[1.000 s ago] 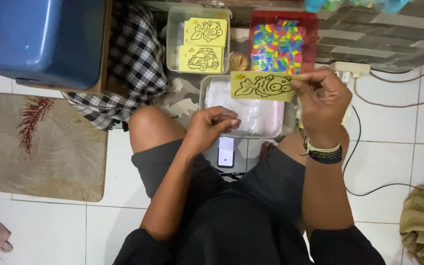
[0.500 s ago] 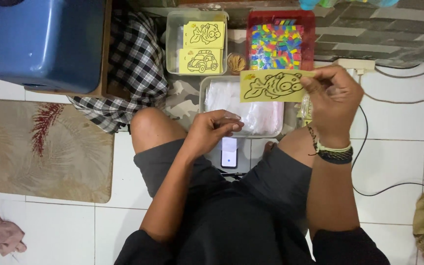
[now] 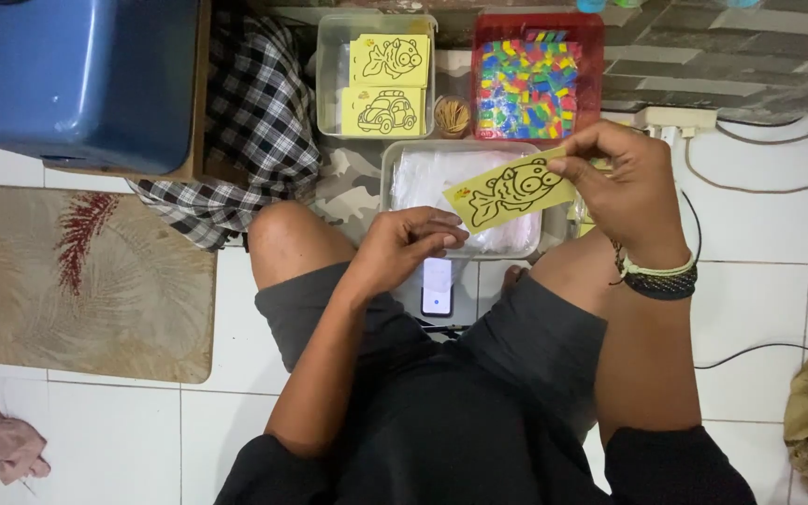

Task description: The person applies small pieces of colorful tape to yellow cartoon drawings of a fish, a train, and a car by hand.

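Note:
My right hand (image 3: 627,182) pinches a yellow card with a black fish outline (image 3: 509,191) by its right end, tilted, above a clear tray of plastic sleeves (image 3: 404,173). My left hand (image 3: 411,243) is curled at the tray's near edge, its fingertips close to the card's lower left corner; whether they hold anything is hidden. A phone (image 3: 438,286) lies on the floor between my knees, below the left hand.
A clear box with yellow picture cards (image 3: 387,77) and a red box of coloured packets (image 3: 538,75) stand behind the tray, a small cup of sticks (image 3: 452,115) between them. A blue tub (image 3: 77,79), checked cloth (image 3: 259,112), floor mat (image 3: 77,281), power strip (image 3: 680,120) and cables surround me.
My right hand has lowered and tilted the fish card, bringing it nearer my left hand. The left hand has stayed at the tray's near edge.

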